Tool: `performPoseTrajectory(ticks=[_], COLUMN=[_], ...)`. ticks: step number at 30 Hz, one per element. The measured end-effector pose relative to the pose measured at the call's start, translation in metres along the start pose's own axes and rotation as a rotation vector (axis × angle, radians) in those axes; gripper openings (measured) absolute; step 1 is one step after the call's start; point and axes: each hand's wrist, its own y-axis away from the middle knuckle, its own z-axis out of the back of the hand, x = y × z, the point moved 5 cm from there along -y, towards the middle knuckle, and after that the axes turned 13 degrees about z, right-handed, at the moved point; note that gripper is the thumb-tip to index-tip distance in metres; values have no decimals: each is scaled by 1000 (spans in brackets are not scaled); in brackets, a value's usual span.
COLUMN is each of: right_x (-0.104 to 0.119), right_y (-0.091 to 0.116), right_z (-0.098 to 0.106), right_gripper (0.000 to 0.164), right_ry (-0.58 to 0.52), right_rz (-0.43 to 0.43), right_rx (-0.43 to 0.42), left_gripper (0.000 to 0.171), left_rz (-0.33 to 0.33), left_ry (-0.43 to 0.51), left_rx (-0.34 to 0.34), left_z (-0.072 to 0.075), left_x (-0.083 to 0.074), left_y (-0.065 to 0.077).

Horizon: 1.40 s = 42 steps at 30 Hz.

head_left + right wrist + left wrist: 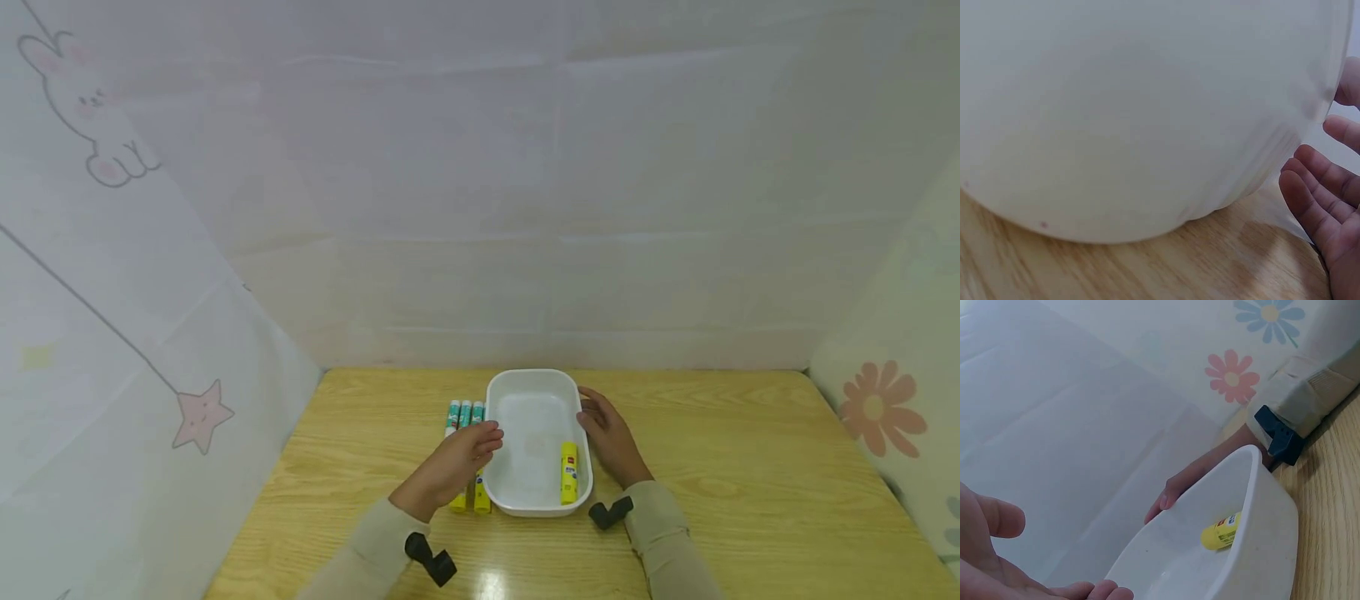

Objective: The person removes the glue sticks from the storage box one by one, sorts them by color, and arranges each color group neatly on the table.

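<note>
A white rectangular tray (534, 417) stands on the table with one yellow glue stick (569, 473) lying inside, near its front right corner. At the tray's left rim is my left hand (454, 467), its fingers extended and reaching over the edge; the left wrist view shows the thumb held apart. My right hand (611, 437) is at the right rim, with fingers loosely bent beside the outer wall (1147, 125). Just left of the tray lie several glue sticks, teal-and-white ones (465, 414) farther back and yellow ones (482, 497) in front, partly hidden by my left hand.
The wooden table (735, 483) reaches back to a pale fabric wall (555, 208). Printed fabric sides with a star (203, 417) and a flower (882, 408) stand at left and right. Small black devices (430, 559) are strapped to both wrists.
</note>
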Motion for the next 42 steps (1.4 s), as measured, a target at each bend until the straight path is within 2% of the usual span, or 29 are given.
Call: performPoseTrajectory(ticks=[7, 14, 20, 25, 33, 38, 42], right_x=[1, 2, 1, 0, 0, 1, -2], right_y=[-1, -1, -1, -2, -2, -2, -1], right_z=[0, 1, 0, 1, -1, 0, 1], right_gripper=[45, 46, 48, 48, 49, 50, 49], right_ry=[2, 1, -8, -9, 2, -4, -1], right_rz=[-5, -4, -6, -1, 18, 48, 35], right_rx=[-3, -8, -1, 0, 7, 8, -3], left_gripper=[62, 65, 64, 72, 69, 72, 72], left_rz=[58, 107, 146, 174, 231, 246, 241], left_ry=[134, 180, 224, 245, 304, 294, 261], left_rx=[67, 112, 104, 87, 88, 119, 129], left_z=[-18, -36, -44, -46, -40, -41, -43], left_x=[12, 21, 28, 33, 43, 43, 43], left_y=[-16, -30, -39, -48, -60, -64, -66])
